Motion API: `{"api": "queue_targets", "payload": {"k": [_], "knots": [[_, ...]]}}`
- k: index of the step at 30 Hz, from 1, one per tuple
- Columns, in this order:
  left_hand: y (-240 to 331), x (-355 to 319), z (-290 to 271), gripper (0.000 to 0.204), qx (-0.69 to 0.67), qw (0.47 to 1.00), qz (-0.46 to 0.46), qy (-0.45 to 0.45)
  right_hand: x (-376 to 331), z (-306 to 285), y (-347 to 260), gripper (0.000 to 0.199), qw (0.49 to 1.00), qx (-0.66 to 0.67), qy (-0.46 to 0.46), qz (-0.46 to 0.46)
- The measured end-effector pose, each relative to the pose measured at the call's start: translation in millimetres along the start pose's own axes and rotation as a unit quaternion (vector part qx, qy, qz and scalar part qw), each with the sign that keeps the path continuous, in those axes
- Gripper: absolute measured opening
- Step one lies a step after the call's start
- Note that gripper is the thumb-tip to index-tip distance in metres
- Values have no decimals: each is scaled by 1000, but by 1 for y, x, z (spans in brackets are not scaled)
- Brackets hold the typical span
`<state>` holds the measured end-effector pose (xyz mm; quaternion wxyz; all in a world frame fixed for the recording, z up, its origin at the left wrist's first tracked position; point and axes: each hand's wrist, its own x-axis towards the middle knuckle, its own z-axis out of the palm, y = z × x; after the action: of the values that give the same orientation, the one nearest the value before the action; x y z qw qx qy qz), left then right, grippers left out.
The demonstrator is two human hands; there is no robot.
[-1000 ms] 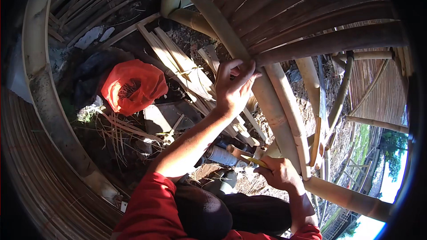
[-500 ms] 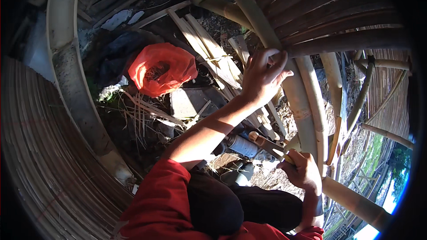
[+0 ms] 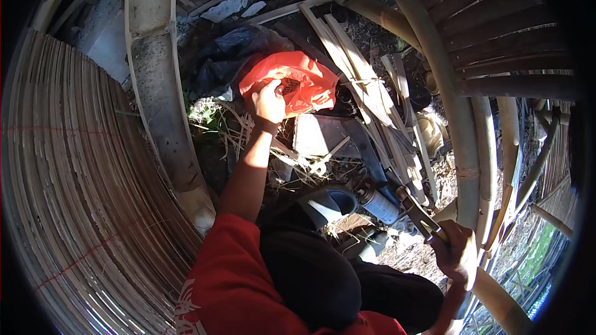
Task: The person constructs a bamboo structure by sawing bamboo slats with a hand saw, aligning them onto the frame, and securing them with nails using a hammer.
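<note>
Reaching into the red plastic bag (image 3: pixel 298 84), left hand (image 3: pixel 268 102) curled; right hand (image 3: pixel 456 254) gripping a hammer (image 3: pixel 417 214).

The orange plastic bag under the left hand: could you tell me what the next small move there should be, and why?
Probably dip the fingers into the bag's opening. The left hand rests on the orange plastic bag at its crumpled mouth, apparently holding nothing, while the right hand grips a hammer-like tool beside the bamboo frame.

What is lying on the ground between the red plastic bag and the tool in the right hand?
In the head view, a flat grey slab, dry straw and a small metal can lie between the red plastic bag and the tool held by the right hand.
</note>
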<state>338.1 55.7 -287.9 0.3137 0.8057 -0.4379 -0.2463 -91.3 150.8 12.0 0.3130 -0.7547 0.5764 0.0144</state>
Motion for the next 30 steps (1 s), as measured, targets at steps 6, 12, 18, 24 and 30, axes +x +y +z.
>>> {"api": "queue_targets", "payload": {"k": [6,12,18,24,30], "knots": [[-4,13,2,26,36,986,157,30,7,7,2,20,1000,-1,-2,-24],[4,27,2,25,179,962,204,16,0,-4,-8,35,1000,-2,-7,20],[-25,59,-16,17,144,983,112,-20,4,0,-6,31,1000,0,4,-11],[38,17,-1,17,-57,988,145,-18,-13,-15,-8,24,1000,2,2,19],[74,-39,-38,25,-430,894,117,-55,6,6,-5,19,999,39,0,28]]}}
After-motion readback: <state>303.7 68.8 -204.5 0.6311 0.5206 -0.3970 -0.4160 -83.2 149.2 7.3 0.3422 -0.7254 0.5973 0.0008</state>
